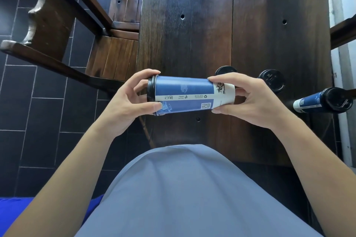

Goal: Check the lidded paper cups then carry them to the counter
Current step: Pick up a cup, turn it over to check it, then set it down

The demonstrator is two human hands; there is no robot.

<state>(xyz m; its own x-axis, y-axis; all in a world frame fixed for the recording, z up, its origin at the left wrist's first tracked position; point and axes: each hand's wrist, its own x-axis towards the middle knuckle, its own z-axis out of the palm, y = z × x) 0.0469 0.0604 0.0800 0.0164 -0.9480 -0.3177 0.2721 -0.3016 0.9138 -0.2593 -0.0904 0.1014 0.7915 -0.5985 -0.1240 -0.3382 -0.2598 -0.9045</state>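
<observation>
Cup [189, 93] in hand, lying on its side across my view, held in the air above the near end of the desk [256, 25]. Long axis runs left to right: black lid end to my left, narrow white base to my right. Left hand [123, 102] caps the lid end, fingers [152, 72] curled over the lid's rim on top, thumb under at the lower edge. Right hand [248, 100] takes the base end, fingers hooked over the top and the thumb pressed along the underside. Both hands grip this one cup; neither is free.

Look of it: blue paper wall with a white band carrying small print and a recycling mark, a QR code near the base, dark artwork on the white foot. Lid [151, 90] looks seated, no gap that I can make out, though its face is turned away from me. No drip or stain visible on the wall.

Three more lidded cups sit on the desk beyond my right hand: one [224, 70] just behind the fingers and partly hidden, one [272, 80] beside it to the right, one [323, 100] nearest the right edge. All closer to the right hand than the left.

My reading: checking stage, nothing carried yet. Next turn would be a roll about the long axis, or uprighting lid-up. Counter not in view.
</observation>
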